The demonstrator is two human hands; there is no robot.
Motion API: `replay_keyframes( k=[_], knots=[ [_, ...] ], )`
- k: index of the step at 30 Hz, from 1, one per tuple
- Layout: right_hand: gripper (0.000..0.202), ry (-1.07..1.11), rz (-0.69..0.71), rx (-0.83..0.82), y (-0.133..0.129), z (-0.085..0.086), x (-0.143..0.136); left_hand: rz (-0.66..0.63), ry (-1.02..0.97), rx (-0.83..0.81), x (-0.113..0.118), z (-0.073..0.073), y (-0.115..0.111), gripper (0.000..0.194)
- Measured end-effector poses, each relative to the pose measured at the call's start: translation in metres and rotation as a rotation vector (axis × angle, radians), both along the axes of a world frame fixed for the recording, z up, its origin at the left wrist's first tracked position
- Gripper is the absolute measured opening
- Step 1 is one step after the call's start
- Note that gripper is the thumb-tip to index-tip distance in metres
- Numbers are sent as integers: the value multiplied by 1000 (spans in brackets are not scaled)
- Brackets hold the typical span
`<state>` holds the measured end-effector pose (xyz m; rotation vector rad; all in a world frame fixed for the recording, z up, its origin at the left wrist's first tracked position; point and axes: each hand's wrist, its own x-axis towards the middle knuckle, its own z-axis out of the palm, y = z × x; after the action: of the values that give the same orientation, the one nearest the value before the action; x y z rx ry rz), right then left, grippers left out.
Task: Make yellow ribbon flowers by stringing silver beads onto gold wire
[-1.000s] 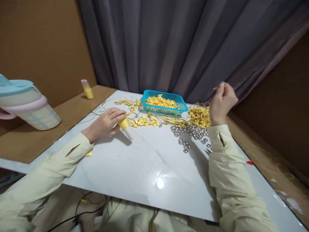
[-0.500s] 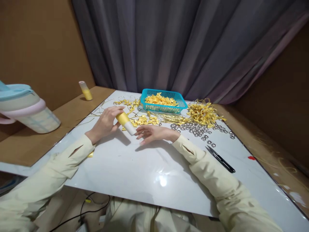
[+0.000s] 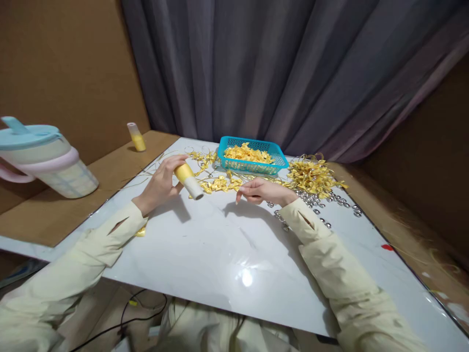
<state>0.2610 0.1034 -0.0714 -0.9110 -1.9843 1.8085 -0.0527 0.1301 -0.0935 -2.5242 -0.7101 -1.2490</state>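
My left hand (image 3: pixel 163 184) is wrapped round a spool of yellow ribbon (image 3: pixel 188 181), whose white end tilts down to the right above the white table (image 3: pixel 205 274). To its right, my right hand (image 3: pixel 266 191) hovers with thumb and fingertips pinched together; anything between them is too small to make out. Behind the hands lie yellow ribbon bows (image 3: pixel 222 184). A blue basket (image 3: pixel 250 168) at the back holds more yellow bows.
At right are a heap of gold-corded bows (image 3: pixel 313 176), silver metal pieces (image 3: pixel 324 205) and a red scrap (image 3: pixel 387 247). A second spool (image 3: pixel 137 137) and a large lidded cup (image 3: pixel 69 171) stand at left.
My right hand has moved right, away from the spool, and its fingers have closed into a pinch. The scissors seen earlier are now hidden by my right sleeve. The spool has tilted slightly.
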Motion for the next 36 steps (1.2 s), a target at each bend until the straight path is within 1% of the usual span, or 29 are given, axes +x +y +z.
replay_keyframes(
  k=[3,5,9,12,14,16,18,19,21,22,23,24,26,28,30,33,36],
  knots=[
    [37,116,-41,-10,6,2,15,-22,62,-15,1,-1,0,52],
    [36,151,-105,15,7,7,18,-27,112,-16,1,-2,-1,51],
    [32,236,-273,71,2,21,16,-22,266,9,0,-4,1,46],
    [29,283,-314,116,-5,34,16,17,342,-3,-1,-5,3,38],
    [30,274,-305,175,-11,43,20,63,344,-78,0,-5,3,35],
    [33,228,-267,225,-17,51,27,114,282,-200,1,-3,2,37],
    [37,170,-226,250,-20,56,35,170,141,-359,5,0,-1,44],
    [39,138,-218,257,-20,58,40,207,51,-464,6,3,-3,48],
    [41,81,-247,263,-18,58,52,264,-127,-707,9,10,-7,51],
    [41,60,-279,258,-15,57,59,262,-203,-819,10,14,-8,51],
    [42,47,-323,249,-12,55,66,229,-270,-907,10,17,-9,50],
    [41,49,-376,235,-9,52,72,168,-319,-968,9,20,-10,50],
    [38,86,-498,199,-2,47,84,24,-368,-1032,7,25,-12,50],
    [34,139,-630,141,1,45,93,-59,-320,-1088,5,26,-14,53],
    [33,182,-728,83,1,47,98,-76,-190,-1139,3,26,-15,59],
    [43,233,-801,66,-3,58,102,-36,10,-1115,4,23,-15,61],
    [47,286,-859,117,-12,73,106,43,75,-1087,6,21,-12,58]
  ],
)
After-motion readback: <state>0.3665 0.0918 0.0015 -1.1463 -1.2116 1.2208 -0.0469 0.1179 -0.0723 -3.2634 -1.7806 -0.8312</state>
